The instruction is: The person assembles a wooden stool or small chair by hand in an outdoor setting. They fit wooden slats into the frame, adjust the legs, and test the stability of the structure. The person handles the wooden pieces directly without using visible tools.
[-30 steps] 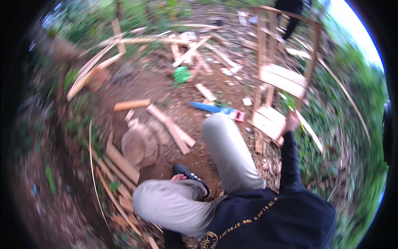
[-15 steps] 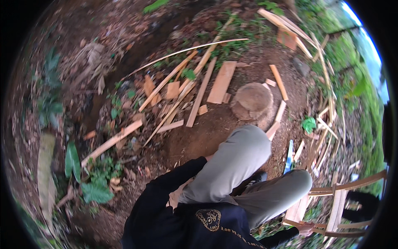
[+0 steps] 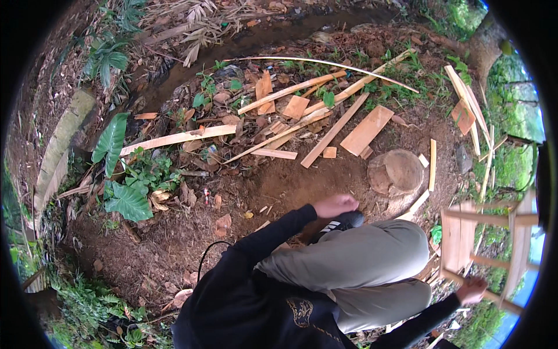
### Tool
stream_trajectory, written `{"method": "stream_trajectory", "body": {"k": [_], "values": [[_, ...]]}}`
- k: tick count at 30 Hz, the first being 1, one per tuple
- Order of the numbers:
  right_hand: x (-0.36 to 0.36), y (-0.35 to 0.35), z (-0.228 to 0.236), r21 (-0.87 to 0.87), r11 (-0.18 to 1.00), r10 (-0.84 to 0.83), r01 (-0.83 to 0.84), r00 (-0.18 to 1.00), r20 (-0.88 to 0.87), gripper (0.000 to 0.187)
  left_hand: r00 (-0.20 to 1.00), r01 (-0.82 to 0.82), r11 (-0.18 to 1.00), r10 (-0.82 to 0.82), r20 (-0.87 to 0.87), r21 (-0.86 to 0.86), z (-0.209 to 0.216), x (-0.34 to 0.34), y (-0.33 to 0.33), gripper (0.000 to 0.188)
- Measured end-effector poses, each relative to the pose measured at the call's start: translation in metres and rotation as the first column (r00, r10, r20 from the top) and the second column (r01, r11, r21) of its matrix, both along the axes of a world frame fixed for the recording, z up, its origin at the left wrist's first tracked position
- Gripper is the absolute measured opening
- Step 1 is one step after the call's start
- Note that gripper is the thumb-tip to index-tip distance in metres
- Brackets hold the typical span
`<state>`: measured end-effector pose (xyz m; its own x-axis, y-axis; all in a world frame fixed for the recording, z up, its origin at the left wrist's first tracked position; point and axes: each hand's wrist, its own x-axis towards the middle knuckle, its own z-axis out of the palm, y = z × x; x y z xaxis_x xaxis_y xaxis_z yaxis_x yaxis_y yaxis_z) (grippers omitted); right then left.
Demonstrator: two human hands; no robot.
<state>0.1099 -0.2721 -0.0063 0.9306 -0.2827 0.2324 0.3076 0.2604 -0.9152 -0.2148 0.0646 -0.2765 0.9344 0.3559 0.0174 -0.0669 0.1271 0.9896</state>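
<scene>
At the right rim, my right hand (image 3: 472, 290) is closed round a lower rail of a chair-like wooden frame (image 3: 458, 241). Pale rails and wide slats make up this frame, which is raised and tilted beside my knees; the picture's rim cuts off its far side. My left hand (image 3: 337, 205) hovers above the dirt near my dark shoe (image 3: 343, 224), fingers loosely curled, with nothing visible in them. Just beyond it stands a round wood stump (image 3: 396, 173), apart from the hand.
A flat board (image 3: 367, 130), long wooden strips (image 3: 335, 130) and small offcuts lie on the ground ahead. More strips (image 3: 469, 102) lie at the far right, near a tree trunk (image 3: 488, 46). Large-leaved plants (image 3: 128, 200) grow at left. A muddy channel (image 3: 273, 28) runs behind.
The wooden frame has risen and tilted up in my right hand. My left hand has come out from beside my leg toward the stump. My view has turned and my knees have swung right.
</scene>
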Motion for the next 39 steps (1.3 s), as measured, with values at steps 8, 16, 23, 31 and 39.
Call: {"method": "stream_trajectory", "body": {"k": [8,16,23,31,39], "values": [[0.058,0.144,-0.036,-0.132,0.805,0.593,-0.578,0.790,0.154,0.012,0.866,-0.403,0.907,0.420,0.271,-0.120,0.211,-0.032,0.118,0.022],[-0.083,0.271,-0.047,0.164,0.482,0.874,-0.860,0.485,-0.027,0.025,0.897,-0.438,0.890,0.423,0.128,0.130,0.308,-0.078,0.150,0.067],[-0.107,0.277,-0.079,0.222,0.378,0.924,-0.899,0.353,-0.145,0.028,0.975,-0.186,0.974,0.199,0.097,-0.130,0.286,-0.043,0.120,0.083],[-0.098,0.275,-0.121,0.208,0.451,0.891,-0.868,0.423,-0.167,0.026,0.966,0.012,0.868,0.118,0.230,-0.496,0.262,0.046,0.137,0.069],[-0.107,0.282,-0.125,0.173,0.470,0.874,-0.865,0.430,-0.224,0.022,0.968,-0.141,0.842,0.226,0.104,-0.521,0.240,0.042,0.174,0.023]]}}
